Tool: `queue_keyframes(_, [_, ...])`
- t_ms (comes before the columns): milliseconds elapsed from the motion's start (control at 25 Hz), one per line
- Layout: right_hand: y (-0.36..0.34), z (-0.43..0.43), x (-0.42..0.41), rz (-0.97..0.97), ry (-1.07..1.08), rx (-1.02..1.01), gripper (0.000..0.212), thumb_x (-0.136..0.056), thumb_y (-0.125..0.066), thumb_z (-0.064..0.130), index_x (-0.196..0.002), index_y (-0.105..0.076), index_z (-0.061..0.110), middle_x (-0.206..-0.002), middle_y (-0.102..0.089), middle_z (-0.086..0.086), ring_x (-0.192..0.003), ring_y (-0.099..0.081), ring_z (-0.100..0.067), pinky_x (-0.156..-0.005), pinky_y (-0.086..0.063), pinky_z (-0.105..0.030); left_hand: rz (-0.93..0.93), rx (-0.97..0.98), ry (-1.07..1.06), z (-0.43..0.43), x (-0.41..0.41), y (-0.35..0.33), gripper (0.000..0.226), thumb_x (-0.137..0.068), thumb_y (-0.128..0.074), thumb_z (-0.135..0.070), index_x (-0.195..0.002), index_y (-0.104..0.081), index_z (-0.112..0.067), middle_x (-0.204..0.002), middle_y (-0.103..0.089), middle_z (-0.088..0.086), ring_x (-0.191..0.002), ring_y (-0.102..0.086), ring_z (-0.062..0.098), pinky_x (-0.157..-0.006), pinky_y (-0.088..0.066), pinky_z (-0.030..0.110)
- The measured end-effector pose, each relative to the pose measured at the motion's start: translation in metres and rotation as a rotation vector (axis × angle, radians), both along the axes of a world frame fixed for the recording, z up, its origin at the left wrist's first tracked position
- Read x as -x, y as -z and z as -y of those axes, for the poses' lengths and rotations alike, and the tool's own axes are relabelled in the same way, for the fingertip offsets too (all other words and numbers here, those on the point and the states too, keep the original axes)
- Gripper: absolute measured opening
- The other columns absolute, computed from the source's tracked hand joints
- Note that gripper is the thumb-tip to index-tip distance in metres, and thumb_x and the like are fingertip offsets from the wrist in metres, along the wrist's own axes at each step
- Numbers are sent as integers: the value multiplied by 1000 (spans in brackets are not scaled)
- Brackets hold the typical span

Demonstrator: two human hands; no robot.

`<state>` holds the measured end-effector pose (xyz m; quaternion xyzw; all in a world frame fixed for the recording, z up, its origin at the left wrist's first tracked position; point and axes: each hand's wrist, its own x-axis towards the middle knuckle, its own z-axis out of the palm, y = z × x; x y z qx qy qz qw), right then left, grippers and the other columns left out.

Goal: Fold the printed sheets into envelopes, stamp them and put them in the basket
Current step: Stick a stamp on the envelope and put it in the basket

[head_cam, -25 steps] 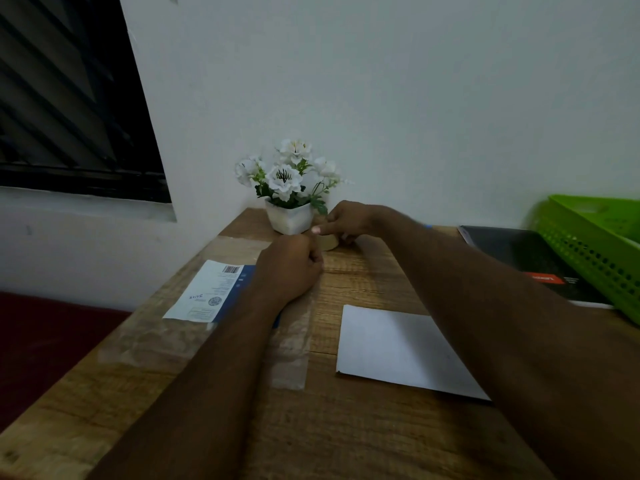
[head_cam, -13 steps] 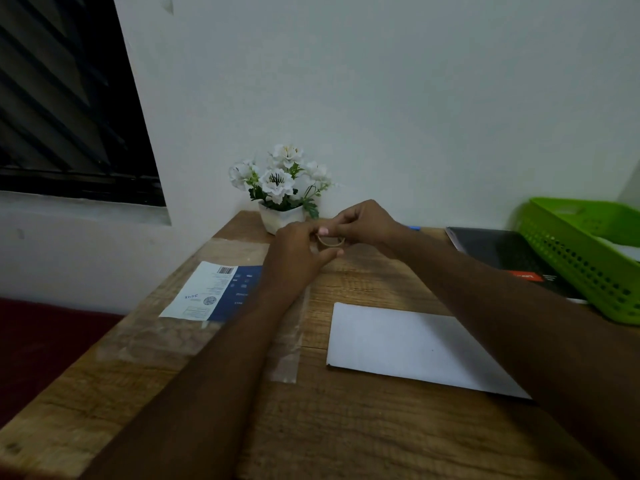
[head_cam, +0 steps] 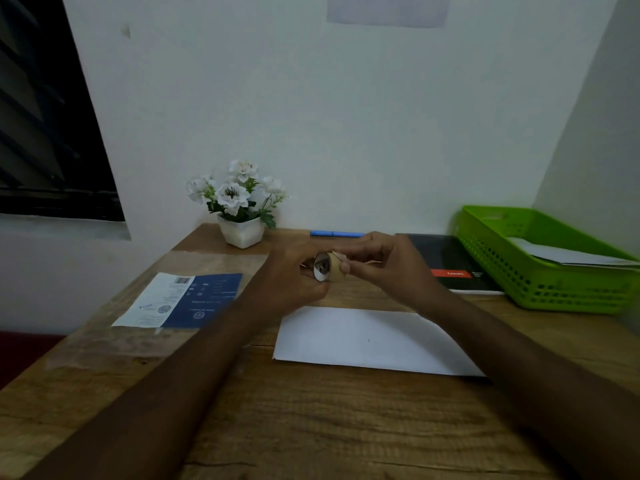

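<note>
Whereas one second ago the small tan roll [head_cam: 327, 267], probably tape, stood on the table [head_cam: 311, 427] beside the flower pot [head_cam: 241, 232], it is now lifted above the white folded sheet [head_cam: 374, 341]. The left hand [head_cam: 294, 277] grips the roll with curled fingers, and the right hand [head_cam: 384, 266] pinches at its rim, I think to find the loose end. So sealing seems next; the green basket [head_cam: 540, 284] stands at the right.

The near edge of the table [head_cam: 311, 427] is bare wood, open passage. Along the wall [head_cam: 346, 116], a flower pot [head_cam: 242, 232], pen [head_cam: 336, 233], notebook [head_cam: 450, 261] and basket [head_cam: 540, 282] block, seemingly close-set.
</note>
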<state>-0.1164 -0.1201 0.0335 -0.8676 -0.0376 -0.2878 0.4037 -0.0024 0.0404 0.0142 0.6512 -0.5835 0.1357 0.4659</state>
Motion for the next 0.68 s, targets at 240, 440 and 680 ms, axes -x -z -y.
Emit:
queue_keyframes(240, [4,-1,8,59,42,-51,16,-81,-73,6,-96,-75,1,-83,-74,-4,-71,-69,-4,-68,-55,-15,9,-33,-30,1,5,4,53,-69,-75,-2,-120,-62,-9,-113,-66,2,-101,-62,7,-83,-53,20])
queue_keyframes(440, [0,5,14,-82,-23,-536,7,-88,-66,9,-92,-71,7,-79,-74,-7,-71,-71,-17,-69,-59,-25,-45,-53,-36,1,3,6,61,-63,-81,1,-119,-63,-14,-112,-66,-2,-101,-62,7,-86,-52,20])
queue_keyframes(680, [1,21,15,-180,-69,-797,15,-92,-60,10,-104,-65,2,-88,-73,-13,-69,-71,-17,-63,-58,-23,-109,-78,-49,1,4,6,60,-60,-85,-2,-115,-63,-15,-110,-66,-2,-100,-63,7,-84,-52,18])
